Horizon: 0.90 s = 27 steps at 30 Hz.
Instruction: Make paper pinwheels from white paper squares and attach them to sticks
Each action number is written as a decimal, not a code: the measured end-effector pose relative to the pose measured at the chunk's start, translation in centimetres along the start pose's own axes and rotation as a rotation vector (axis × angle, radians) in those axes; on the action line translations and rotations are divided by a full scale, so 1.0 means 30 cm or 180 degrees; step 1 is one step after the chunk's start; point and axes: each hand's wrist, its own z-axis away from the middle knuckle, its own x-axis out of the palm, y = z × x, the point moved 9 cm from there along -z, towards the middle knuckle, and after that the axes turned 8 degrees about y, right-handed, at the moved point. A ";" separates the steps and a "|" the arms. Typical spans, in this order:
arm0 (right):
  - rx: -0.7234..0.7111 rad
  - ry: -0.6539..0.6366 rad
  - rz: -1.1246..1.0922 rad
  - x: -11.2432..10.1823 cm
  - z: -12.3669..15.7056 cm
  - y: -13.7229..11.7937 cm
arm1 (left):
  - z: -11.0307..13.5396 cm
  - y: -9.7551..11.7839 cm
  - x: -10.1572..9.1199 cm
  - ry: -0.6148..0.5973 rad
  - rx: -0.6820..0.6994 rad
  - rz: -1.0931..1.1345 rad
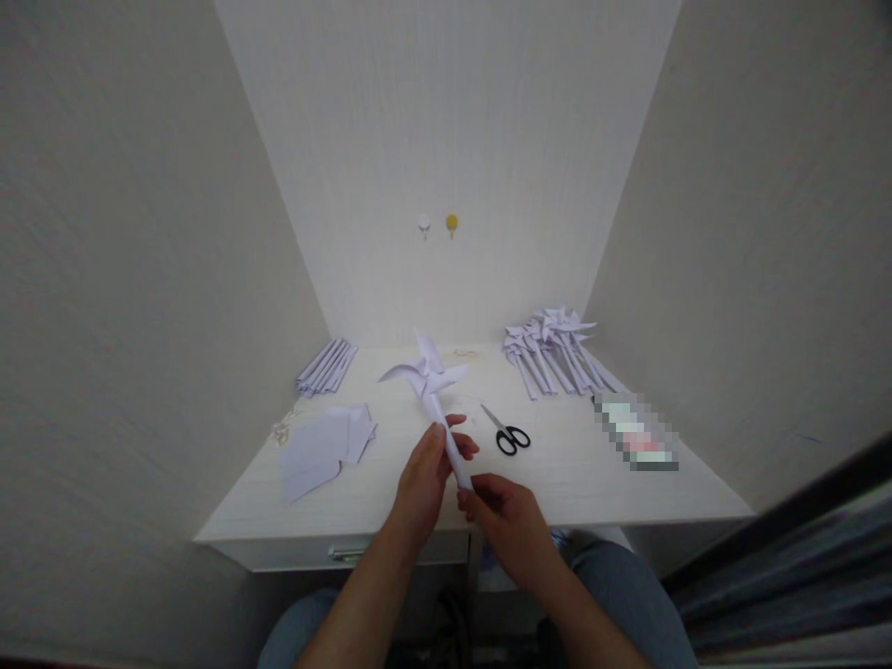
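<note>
A white paper pinwheel (426,372) on a rolled paper stick is held up over the desk, its blades pointing away from me. My left hand (430,465) is closed round the middle of the stick, thumb on top. At the stick's near end, the fingers of my right hand (503,513) pinch the paper. Black-handled scissors (512,437) lie on the desk just right of the pinwheel, their blades partly spread and pointing away.
Cut paper sheets (317,455) lie at the left, with rolled paper sticks (327,367) behind them. Several finished pinwheels (554,348) are piled at the back right. A blurred-out flat object (637,432) lies near the right wall. Two hooks (452,223) are on the back wall.
</note>
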 end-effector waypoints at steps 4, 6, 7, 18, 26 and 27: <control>-0.0079 0.0256 0.0262 -0.115 -0.079 0.006 | -0.060 -0.016 -0.015 -0.0104 0.0242 -0.0860; -0.0098 0.0384 0.0462 -0.192 -0.137 0.010 | -0.102 -0.018 -0.049 0.0013 0.0411 -0.1277; -0.0092 0.0450 0.0576 -0.232 -0.171 0.014 | -0.124 -0.019 -0.069 0.0100 0.0484 -0.1480; 0.0204 0.1154 0.1808 -0.594 -0.514 0.014 | -0.243 -0.001 -0.132 0.0330 0.1029 -0.2779; 0.0463 0.1396 0.2556 -0.740 -0.614 -0.018 | -0.246 -0.015 -0.122 0.0265 0.1048 -0.3109; 0.0497 0.1398 0.2632 -0.739 -0.625 -0.017 | -0.247 -0.016 -0.121 0.0253 0.1047 -0.3134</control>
